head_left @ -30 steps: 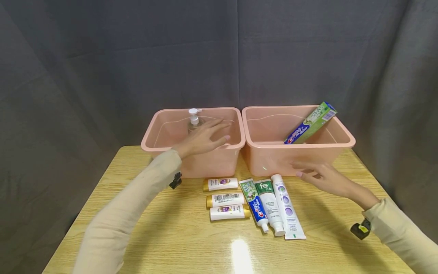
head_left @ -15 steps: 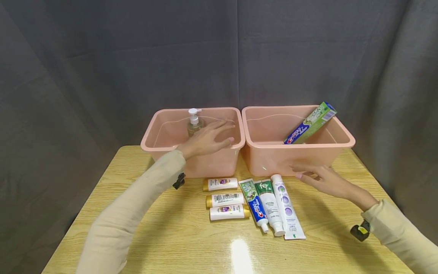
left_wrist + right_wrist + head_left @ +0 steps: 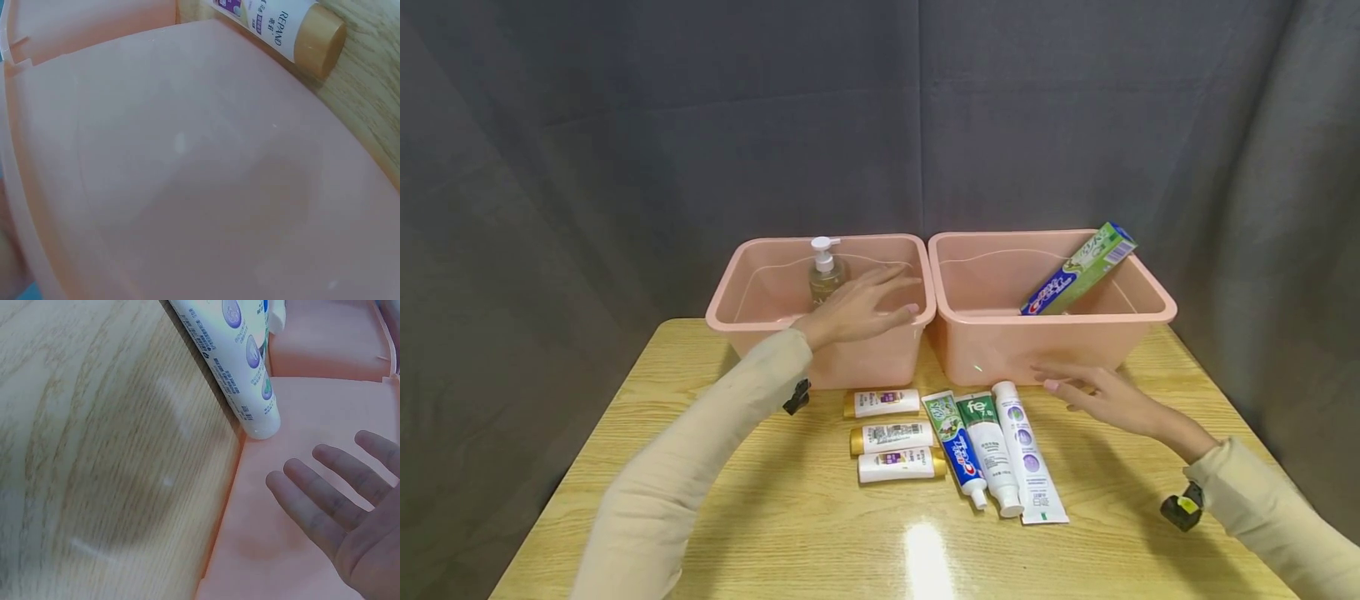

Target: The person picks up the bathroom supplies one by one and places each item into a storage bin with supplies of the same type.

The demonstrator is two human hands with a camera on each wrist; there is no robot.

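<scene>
Clearly, both hands hang loose at the two pink bins. The left hand (image 3: 859, 310) is over the near rim of the left bin (image 3: 872, 365), its fingers extended toward the right and grasping nothing that shows; the left wrist view holds only a blurred edge of it, so whether it touches the rim is hard to say. Behind it, inside that bin, the pump bottle (image 3: 827, 282) stands upright, long axis vertical, white nozzle pointing right.

The right hand (image 3: 1108, 400) is just in front of the right bin (image 3: 1045, 346), fingers nearly straight and spread apart, with nothing in them. Nearest to it lies the purple-dotted tube (image 3: 1032, 467) on the wooden table (image 3: 775, 542), running from far left to near right, its round cap end toward the bin and its flat end toward the near side. To its left, the green-topped tube (image 3: 991, 454) and the blue-and-green tube (image 3: 957, 446) slant alike, but with caps pointing near. Further left, three small gold-capped bottles (image 3: 897, 437) lie sideways: the far and middle caps point left, the near one right.

In the right bin, a toothpaste box (image 3: 1078, 271) leans diagonally, its upper end pointing far right over the rim.
</scene>
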